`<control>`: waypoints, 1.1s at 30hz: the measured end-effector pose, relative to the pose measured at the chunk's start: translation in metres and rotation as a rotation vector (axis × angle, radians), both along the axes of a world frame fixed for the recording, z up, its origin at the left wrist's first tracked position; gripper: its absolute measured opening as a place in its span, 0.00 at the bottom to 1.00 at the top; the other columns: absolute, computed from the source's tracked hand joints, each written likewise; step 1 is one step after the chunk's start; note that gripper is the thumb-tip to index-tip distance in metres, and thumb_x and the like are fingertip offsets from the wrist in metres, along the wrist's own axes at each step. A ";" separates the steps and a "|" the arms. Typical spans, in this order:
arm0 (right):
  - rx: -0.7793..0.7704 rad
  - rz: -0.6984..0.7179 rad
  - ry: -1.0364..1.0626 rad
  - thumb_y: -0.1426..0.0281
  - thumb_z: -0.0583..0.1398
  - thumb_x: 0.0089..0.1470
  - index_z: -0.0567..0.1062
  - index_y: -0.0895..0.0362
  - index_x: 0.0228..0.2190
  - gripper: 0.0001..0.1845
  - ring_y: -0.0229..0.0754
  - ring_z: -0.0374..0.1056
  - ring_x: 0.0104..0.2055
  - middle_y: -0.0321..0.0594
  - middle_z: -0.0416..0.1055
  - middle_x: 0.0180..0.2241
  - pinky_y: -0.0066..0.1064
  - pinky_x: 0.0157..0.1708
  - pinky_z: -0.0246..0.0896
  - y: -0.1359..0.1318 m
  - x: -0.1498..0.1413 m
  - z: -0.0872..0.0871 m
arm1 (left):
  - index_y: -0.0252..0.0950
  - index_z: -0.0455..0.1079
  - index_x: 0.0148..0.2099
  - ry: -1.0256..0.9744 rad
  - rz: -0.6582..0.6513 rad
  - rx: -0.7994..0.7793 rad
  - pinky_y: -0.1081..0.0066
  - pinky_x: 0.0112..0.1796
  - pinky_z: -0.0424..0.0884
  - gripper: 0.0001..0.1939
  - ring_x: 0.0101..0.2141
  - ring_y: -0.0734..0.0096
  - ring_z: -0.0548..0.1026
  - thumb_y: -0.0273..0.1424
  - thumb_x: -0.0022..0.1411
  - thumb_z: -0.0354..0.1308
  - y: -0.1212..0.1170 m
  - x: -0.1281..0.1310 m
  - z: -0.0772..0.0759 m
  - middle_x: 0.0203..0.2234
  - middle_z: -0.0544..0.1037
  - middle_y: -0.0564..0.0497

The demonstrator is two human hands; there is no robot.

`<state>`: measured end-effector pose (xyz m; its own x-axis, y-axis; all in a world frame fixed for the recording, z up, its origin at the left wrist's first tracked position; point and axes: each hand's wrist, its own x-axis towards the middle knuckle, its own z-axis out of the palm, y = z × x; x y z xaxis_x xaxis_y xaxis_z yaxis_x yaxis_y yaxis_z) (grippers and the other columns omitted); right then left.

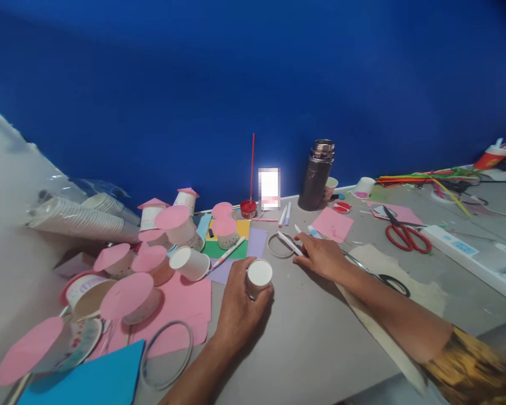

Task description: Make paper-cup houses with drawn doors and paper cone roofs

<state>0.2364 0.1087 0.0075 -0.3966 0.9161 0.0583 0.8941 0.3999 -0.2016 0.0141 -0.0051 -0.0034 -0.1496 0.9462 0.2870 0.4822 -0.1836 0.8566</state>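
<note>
My left hand is wrapped around a small white paper cup, with a flat white round end facing up. To the right, my right hand has its thumb and fingers closed on a white marker. That marker lies across a grey tape ring on the table. Close to the right fingertips are a blue-and-white marker and another white tip. Two capped markers lie just beyond the ring. Left of my left hand, another white cup lies on its side beside an orange-and-white marker.
Several cups with pink paper discs crowd the left, near stacked cups in plastic. A dark flask stands by the blue wall. Red-handled scissors, a power strip and black-handled scissors lie right.
</note>
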 end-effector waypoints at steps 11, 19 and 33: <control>-0.459 0.155 0.906 0.64 0.56 0.61 0.76 0.55 0.52 0.19 0.38 0.64 0.25 0.38 0.75 0.29 0.29 0.26 0.57 -0.006 0.017 0.017 | 0.39 0.68 0.57 -0.956 -0.040 -0.334 0.60 0.45 0.74 0.30 0.46 0.54 0.77 0.36 0.53 0.70 0.005 -0.006 0.013 0.46 0.79 0.44; -1.015 0.493 1.554 0.63 0.74 0.43 0.77 0.43 0.54 0.34 0.38 0.67 0.33 0.40 0.71 0.39 0.28 0.28 0.61 -0.019 0.035 0.027 | 0.32 0.68 0.55 -1.477 0.040 -0.578 0.56 0.33 0.78 0.18 0.35 0.52 0.81 0.34 0.65 0.56 0.009 -0.009 0.026 0.36 0.80 0.40; -0.419 0.045 1.419 0.51 0.68 0.56 0.83 0.54 0.39 0.20 0.38 0.66 0.23 0.38 0.75 0.25 0.30 0.20 0.61 -0.027 0.016 0.034 | 0.30 0.72 0.53 -1.511 -0.033 -0.595 0.53 0.34 0.80 0.21 0.38 0.52 0.81 0.42 0.68 0.54 0.012 -0.011 0.019 0.40 0.80 0.37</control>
